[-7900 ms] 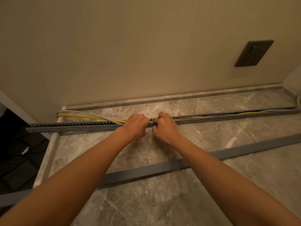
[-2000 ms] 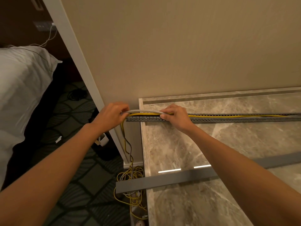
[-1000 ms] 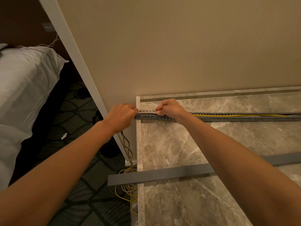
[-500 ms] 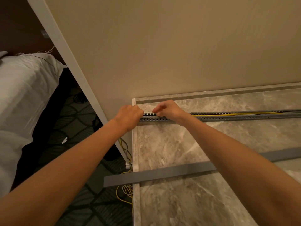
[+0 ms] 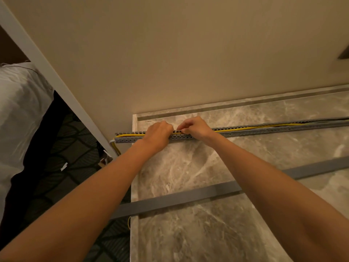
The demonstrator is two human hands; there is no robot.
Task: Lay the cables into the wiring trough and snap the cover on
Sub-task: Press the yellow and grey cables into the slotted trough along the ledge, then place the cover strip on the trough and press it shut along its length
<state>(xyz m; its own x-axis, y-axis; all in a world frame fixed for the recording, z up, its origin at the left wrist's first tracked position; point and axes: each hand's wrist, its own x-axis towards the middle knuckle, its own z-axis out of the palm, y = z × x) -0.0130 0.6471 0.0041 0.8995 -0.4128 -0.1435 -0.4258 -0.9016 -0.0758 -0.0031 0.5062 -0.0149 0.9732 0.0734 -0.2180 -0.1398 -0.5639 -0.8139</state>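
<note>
A long grey slotted wiring trough [image 5: 264, 130] lies across the marble countertop [image 5: 188, 167] near the wall, its left end overhanging the counter edge. Yellow and grey cables [image 5: 245, 127] run inside it and hang out at the left end. My left hand [image 5: 157, 134] is curled over the trough near the counter's left edge. My right hand [image 5: 194, 127] sits just to its right, fingertips pinched on the cables at the trough's top. The flat grey cover [image 5: 179, 199] lies loose on the counter nearer to me, under my forearms.
The beige wall [image 5: 188, 53] rises right behind the trough. The counter's left edge [image 5: 133, 224] drops to a dark patterned floor [image 5: 66, 157], with a white bed [image 5: 17, 110] further left. A white door frame [image 5: 47, 69] runs diagonally. A dark socket plate [image 5: 344, 53] shows at the right edge.
Both hands have shifted right along the trough, from its left end to above the counter edge. The trough's left end with yellow cable is now uncovered.
</note>
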